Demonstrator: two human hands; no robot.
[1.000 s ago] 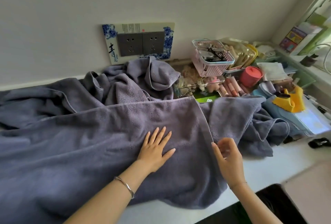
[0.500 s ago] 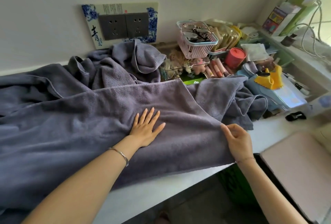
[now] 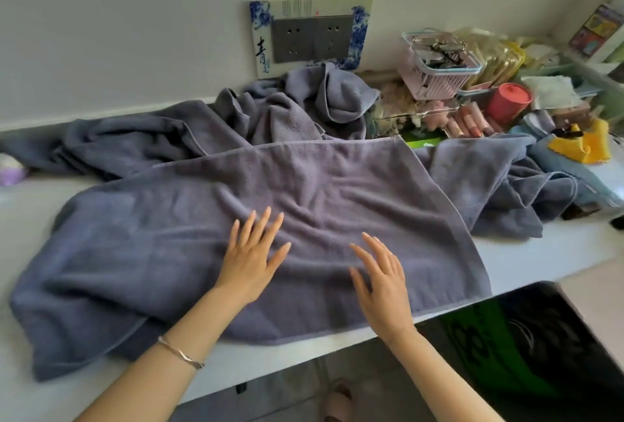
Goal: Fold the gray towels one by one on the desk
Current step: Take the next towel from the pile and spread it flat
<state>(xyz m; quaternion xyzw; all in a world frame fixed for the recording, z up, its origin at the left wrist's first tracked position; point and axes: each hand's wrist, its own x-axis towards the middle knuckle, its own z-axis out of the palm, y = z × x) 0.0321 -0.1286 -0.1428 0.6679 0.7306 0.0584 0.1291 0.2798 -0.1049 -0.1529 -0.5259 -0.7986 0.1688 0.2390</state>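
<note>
my left hand [image 3: 251, 254]: fingers straight, flat on spread gray terry towel [image 3: 337, 192] | my right hand [image 3: 383, 281]: fingers straight, grasping nothing | towel lies on white surface [image 3: 540, 253] | blue-and-white socket plate [image 3: 309, 33] reads "青"

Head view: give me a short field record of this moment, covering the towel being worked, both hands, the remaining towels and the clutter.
towel in work: spread gray towel, wrinkled, lying mostly flat on the desk
left: left hand palm down on the towel, fingers straight and spread
right: right hand over the towel, fingers straight; contact unclear
remaining: crumpled gray towels heaped behind it, by the wall
clutter: pink basket and red container at the far right
</note>
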